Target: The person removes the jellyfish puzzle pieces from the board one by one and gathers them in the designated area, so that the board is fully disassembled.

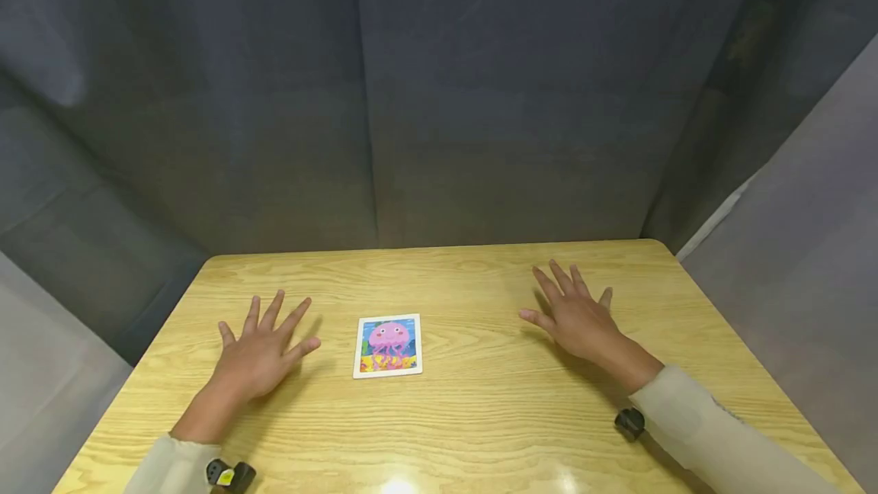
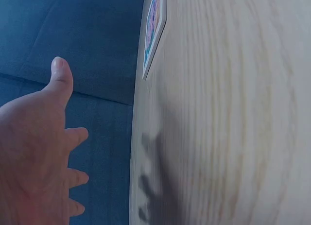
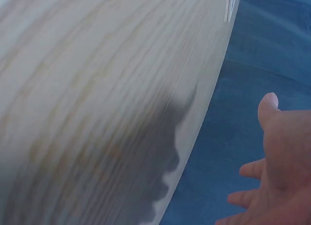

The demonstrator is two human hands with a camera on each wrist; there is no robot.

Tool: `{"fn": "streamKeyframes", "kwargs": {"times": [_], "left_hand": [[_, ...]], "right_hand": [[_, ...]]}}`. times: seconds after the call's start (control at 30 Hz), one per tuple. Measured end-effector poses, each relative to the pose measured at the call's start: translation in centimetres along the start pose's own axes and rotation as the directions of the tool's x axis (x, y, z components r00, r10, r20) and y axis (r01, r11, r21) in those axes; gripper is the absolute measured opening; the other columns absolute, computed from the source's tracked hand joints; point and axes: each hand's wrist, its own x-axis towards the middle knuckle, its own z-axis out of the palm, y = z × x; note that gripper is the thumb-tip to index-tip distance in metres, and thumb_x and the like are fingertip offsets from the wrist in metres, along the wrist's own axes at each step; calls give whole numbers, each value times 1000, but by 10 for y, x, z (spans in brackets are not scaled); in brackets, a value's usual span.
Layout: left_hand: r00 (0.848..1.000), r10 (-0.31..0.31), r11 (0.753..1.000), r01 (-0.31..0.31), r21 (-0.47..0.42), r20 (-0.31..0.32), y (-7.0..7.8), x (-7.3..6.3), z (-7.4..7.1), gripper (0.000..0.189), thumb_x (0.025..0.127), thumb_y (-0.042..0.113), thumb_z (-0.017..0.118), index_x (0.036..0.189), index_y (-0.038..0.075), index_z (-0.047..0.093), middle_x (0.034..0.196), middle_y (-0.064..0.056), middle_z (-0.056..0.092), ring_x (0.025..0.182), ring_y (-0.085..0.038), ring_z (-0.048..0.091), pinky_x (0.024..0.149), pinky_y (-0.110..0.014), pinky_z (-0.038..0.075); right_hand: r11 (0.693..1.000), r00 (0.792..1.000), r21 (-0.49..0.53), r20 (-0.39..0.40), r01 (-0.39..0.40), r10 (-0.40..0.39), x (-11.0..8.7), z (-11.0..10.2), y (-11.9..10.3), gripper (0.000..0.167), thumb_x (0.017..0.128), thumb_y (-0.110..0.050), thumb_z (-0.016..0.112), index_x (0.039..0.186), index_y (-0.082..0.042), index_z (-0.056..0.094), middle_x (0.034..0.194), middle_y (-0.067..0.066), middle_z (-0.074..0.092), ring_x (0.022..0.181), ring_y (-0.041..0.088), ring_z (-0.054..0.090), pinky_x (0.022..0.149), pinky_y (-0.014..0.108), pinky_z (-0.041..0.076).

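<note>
A square picture board (image 1: 388,346) with a white border lies flat on the wooden table, showing a pink jellyfish over a yellow seabed. To its left my left hand (image 1: 255,357) hovers palm down with fingers spread, holding nothing. On the other side, farther from the board, my right hand (image 1: 579,320) is held over the table with its fingers spread too, nothing in it. In the left wrist view the board (image 2: 153,28) shows edge-on beyond the thumb, and the hand's shadow falls on the wood. The right wrist view has only a corner of the board (image 3: 231,6) at the top.
The light wooden table (image 1: 480,418) has rounded far corners. A dark grey curtain (image 1: 507,97) hangs behind it, with paler cloth (image 1: 796,265) along the right side. Small black wrist devices (image 1: 629,424) sit at both sleeve cuffs.
</note>
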Motion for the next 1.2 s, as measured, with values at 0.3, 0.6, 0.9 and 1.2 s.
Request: {"fn": "streamKeyframes", "kwargs": {"times": [0.3,0.6,0.9,1.2], "left_hand": [[1000,22,1000,-22,2,0,4,0,0,74,103,64,45,165,30,25,172,-20,7,152,-59,-1,99,-92,-5],[998,63,998,-63,2,-10,11,-4,5,72,103,65,45,164,30,30,171,-21,14,152,-60,4,98,-93,-2],[993,115,993,-115,13,-16,21,-11,14,68,103,63,47,163,34,32,171,-16,19,153,-57,8,99,-93,3],[990,142,990,-141,29,-9,33,-14,21,66,103,61,51,161,33,37,170,-12,24,154,-54,12,102,-91,7]], "right_hand": [[1000,1000,6,-7,3,-3,0,2,-2,86,101,-67,50,165,-16,23,171,21,12,154,53,8,99,93,5],[999,1000,38,4,7,-8,4,6,-8,85,101,-65,51,165,-15,23,171,21,12,155,52,8,99,93,3],[998,1000,52,1,28,-28,10,9,-19,87,100,-68,48,165,-16,24,171,20,13,155,51,9,100,93,2],[998,999,52,8,36,-37,13,12,-32,84,101,-65,52,165,-17,26,172,19,14,156,48,10,103,90,4]]}}
